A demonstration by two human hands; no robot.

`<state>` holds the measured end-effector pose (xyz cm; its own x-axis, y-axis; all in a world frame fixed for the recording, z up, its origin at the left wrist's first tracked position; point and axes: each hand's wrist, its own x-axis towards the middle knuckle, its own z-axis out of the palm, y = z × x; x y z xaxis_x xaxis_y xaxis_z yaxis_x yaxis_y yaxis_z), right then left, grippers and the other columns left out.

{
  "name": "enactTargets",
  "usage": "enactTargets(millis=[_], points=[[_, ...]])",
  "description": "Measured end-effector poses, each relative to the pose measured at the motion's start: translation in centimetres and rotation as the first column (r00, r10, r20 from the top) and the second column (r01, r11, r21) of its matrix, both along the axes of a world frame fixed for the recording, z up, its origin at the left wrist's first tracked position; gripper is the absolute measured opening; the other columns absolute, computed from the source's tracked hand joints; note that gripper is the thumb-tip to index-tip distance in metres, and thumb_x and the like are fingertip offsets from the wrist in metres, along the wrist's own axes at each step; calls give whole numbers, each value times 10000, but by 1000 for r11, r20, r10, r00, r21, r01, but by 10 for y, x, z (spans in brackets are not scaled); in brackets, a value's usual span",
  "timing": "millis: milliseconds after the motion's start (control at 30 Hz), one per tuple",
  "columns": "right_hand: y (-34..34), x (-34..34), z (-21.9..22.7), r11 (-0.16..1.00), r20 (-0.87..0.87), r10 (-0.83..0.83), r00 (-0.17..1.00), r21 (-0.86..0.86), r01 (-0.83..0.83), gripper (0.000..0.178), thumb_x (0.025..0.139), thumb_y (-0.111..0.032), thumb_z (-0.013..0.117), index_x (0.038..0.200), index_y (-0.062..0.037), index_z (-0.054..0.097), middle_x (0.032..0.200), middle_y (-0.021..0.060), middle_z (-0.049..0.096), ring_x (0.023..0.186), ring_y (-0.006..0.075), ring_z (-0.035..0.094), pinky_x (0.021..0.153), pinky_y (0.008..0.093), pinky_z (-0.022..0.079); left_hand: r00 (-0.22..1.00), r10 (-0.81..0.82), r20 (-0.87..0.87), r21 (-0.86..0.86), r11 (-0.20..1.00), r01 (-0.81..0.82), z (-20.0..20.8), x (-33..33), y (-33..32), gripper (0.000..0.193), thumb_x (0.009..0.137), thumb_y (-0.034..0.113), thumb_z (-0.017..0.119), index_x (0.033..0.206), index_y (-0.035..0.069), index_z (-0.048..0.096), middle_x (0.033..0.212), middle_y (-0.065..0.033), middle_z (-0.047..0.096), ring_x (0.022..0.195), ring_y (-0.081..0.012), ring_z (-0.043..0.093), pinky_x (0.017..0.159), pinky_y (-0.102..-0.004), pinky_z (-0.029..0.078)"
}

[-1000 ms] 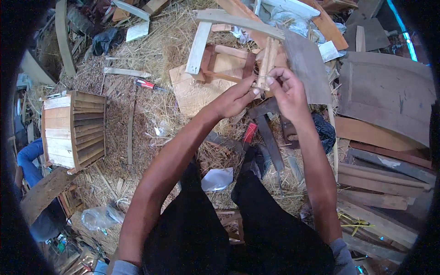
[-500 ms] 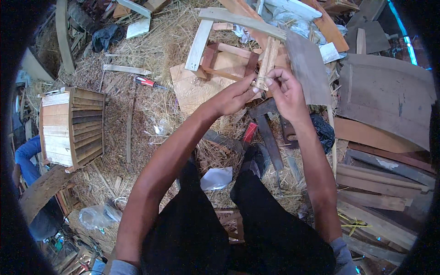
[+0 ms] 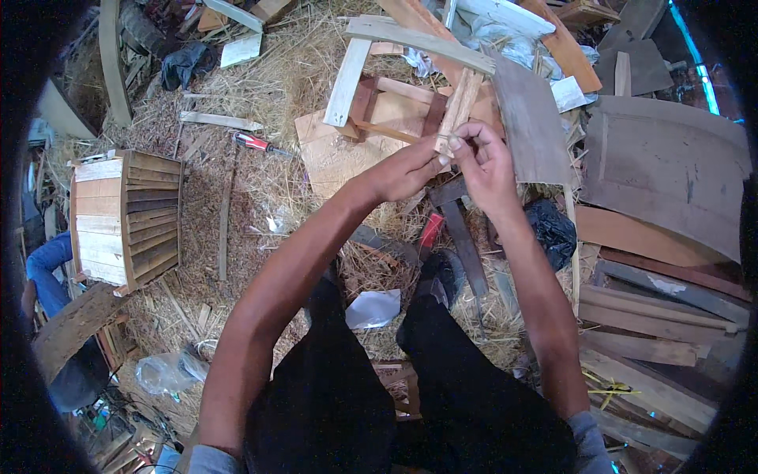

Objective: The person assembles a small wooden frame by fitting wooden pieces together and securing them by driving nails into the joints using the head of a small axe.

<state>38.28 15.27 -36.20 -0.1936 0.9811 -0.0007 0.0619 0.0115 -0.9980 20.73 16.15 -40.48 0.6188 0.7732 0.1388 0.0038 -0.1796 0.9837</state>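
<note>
— Left hand (image 3: 407,170)?
— Raised over the straw, fingertips pressed together at the near end of a narrow wooden slat (image 3: 458,110), pinching it there.

— Right hand (image 3: 485,166)?
— Just beside the left, touching it, fingers curled in and closed around that same near end of the slat. Hard to tell whether something small sits between the fingertips as well.

— And the slat itself?
— Pale, slim, running away from the hands up to a long curved grey board (image 3: 418,35) and meeting its underside. Part of a low wooden frame (image 3: 379,103) resting on a flat plywood sheet (image 3: 332,154).

— Any packages, labels, signs?
— A white paper scrap (image 3: 375,308) on the straw between the knees. A clear crumpled plastic bag (image 3: 162,371) at lower left. A pale square card (image 3: 241,51) at upper left near a dark cloth. A black bag (image 3: 553,229) right of the right forearm. Print not legible on any.

— Other things nearby?
— A red-handled screwdriver (image 3: 257,144) on the straw left of the plywood. A slatted wooden crate (image 3: 126,217) on its side, well apart at left. Stacked planks (image 3: 655,340) along the right.
</note>
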Motion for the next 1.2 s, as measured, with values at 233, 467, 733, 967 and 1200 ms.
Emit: enactTargets(millis=[233,467,733,967,1200], points=[[7,8,4,998,12,57,998,-18,-57,81,962,-42,599,1027,-6,568,925,5,579,839,57,536,734,217,451,998,-38,-56,-48,998,35,-1,-2,4,427,1047,236,423,1412,19,380,1354,-184,501,1308,-284,442,1107,-402,318],[9,12,9,994,-13,84,996,-75,-84,88,949,-27,602,1025,7,572,905,23,595,861,78,564,759,250,480,999,-37,13,-68,997,38,4,-2,4,571,1041,266,424,1515,6,240,1487,-192,389,1392,-272,359,1149,-368,265],[13,15,9,986,251,91,964,112,-122,87,916,-50,629,966,9,590,894,88,603,859,170,596,793,307,486,999,-31,9,-64,997,32,2,-2,4,535,1040,258,424,1493,11,280,1406,-203,455,1337,-288,418,1123,-380,302],[11,18,4,981,279,111,954,125,-150,90,914,-59,623,962,5,584,907,110,602,880,206,596,809,332,478,997,-48,-58,77,996,53,-9,-1,9,528,1041,303,406,1467,9,302,1382,-231,462,1317,-333,437,1114,-395,315],[14,17,10,971,335,161,928,112,-209,73,974,-10,546,1046,1,539,986,14,512,903,75,499,775,220,425,990,-74,-121,-44,997,69,5,-5,12,522,1042,257,415,1487,17,286,1472,-183,400,1384,-269,359,1144,-385,270]])
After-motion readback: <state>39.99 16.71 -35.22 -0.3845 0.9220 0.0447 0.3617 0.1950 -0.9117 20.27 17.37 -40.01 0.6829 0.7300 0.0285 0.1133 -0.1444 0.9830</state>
